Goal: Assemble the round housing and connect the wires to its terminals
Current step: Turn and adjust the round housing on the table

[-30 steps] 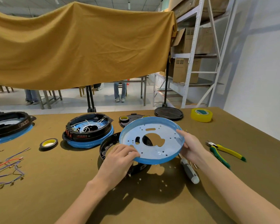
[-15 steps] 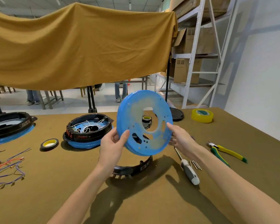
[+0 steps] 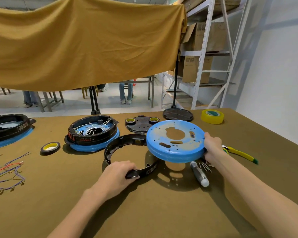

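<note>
My right hand [image 3: 212, 147] grips the right rim of a round blue plate [image 3: 175, 140] and holds it flat above the table, its blue film side up. A black housing ring [image 3: 127, 152] lies on the table just left of the plate. My left hand [image 3: 118, 174] grips that ring's near edge. The plate's left edge overlaps the ring's right side from above. Loose coloured wires [image 3: 7, 172] lie at the far left.
An assembled housing with wiring [image 3: 93, 133] sits behind the ring, another [image 3: 9, 127] at far left. Nearby lie a black cover [image 3: 141, 125], tape rolls [image 3: 50, 147] [image 3: 212, 116], a screwdriver [image 3: 199, 174], screws [image 3: 205, 166], yellow-green pliers [image 3: 239, 152] and a stand base [image 3: 177, 114].
The blue plate has been flipped over and lowered to the right, now held by my right hand alone. My left hand let go of it and took the black ring.
</note>
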Demonstrator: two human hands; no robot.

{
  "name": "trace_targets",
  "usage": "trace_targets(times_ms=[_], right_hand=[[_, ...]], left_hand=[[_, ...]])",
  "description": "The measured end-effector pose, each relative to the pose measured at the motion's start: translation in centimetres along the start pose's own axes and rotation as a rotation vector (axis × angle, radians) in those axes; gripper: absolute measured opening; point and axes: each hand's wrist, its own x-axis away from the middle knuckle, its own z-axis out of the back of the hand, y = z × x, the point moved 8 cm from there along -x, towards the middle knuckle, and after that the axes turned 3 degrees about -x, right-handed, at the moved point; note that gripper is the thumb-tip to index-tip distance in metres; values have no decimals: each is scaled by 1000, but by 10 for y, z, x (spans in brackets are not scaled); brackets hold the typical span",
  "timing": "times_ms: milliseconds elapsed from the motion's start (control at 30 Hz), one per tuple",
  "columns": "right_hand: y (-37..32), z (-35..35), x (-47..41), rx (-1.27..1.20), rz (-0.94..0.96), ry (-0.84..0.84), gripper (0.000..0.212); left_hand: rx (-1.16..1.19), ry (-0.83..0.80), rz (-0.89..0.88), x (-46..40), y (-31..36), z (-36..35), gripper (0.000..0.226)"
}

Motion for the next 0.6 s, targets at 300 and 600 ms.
trace_targets(times_ms=[300,600], right_hand=[[-6,60,-6,-99,84,235,28],[31,-11,24,255,90,-34,41]], left_hand=[[385,460,136,-4,-22,39,10],[629,651,142,-11,-4,66,12]])
